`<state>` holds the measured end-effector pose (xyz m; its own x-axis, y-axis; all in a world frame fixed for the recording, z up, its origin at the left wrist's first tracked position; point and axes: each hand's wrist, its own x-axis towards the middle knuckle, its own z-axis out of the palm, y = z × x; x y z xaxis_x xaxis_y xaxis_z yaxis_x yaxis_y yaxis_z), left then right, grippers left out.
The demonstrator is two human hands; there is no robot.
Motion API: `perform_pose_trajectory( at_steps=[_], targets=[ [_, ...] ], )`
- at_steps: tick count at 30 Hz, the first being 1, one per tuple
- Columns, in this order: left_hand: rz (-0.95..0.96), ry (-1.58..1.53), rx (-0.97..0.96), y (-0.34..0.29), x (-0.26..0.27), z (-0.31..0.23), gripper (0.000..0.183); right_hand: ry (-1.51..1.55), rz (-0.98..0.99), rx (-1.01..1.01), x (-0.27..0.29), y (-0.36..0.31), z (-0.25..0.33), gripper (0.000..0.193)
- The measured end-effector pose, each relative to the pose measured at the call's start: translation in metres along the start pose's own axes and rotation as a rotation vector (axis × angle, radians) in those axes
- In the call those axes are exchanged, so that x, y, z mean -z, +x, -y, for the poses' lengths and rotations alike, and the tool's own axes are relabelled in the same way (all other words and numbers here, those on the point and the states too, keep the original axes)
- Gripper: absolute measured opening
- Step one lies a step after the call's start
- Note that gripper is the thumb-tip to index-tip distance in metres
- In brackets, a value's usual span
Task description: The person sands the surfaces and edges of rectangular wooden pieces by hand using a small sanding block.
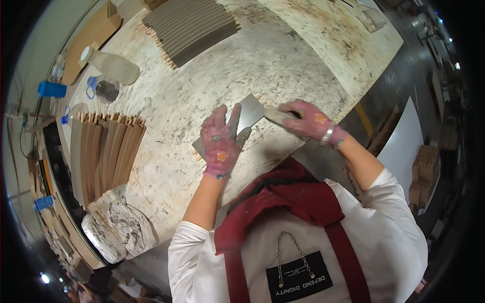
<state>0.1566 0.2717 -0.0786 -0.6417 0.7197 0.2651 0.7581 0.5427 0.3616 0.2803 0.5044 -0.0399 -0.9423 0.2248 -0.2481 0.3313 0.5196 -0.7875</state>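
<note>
Left hand (221, 144) lies over the grey board (251, 113), fingers spread. Right hand (307, 120) grips a pale block (276, 116) at the board's right end. Board rests on the worktable (177, 106). Beyond the board: a row of grey strips (194, 31). Left of it: brown strips (105, 156).

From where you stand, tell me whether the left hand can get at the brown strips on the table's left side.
Probably yes: only tabletop seems to lie between the left hand and the brown strips, though the hand rests on a grey panel and would have to leave it.
</note>
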Motion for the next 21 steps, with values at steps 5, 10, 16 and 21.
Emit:
perform_pose_trajectory(
  at_steps=[5, 10, 16, 21],
  targets=[
    [-0.018, 0.019, -0.195, -0.022, -0.019, -0.011, 0.051, 0.032, -0.049, 0.088, 0.004, 0.016, 0.03, 0.041],
    [0.068, -0.513, 0.072, -0.033, -0.032, -0.01, 0.05, -0.122, 0.066, 0.547, -0.106, 0.08, 0.092, 0.039],
    [0.097, -0.223, 0.016, -0.046, -0.057, -0.007, 0.048, -0.387, 0.289, 0.494, -0.123, 0.094, 0.104, 0.042],
    [-0.035, -0.117, -0.113, -0.033, -0.035, -0.012, 0.051, -0.425, 0.045, 0.406, -0.006, 0.083, 0.023, 0.038]
  ],
)
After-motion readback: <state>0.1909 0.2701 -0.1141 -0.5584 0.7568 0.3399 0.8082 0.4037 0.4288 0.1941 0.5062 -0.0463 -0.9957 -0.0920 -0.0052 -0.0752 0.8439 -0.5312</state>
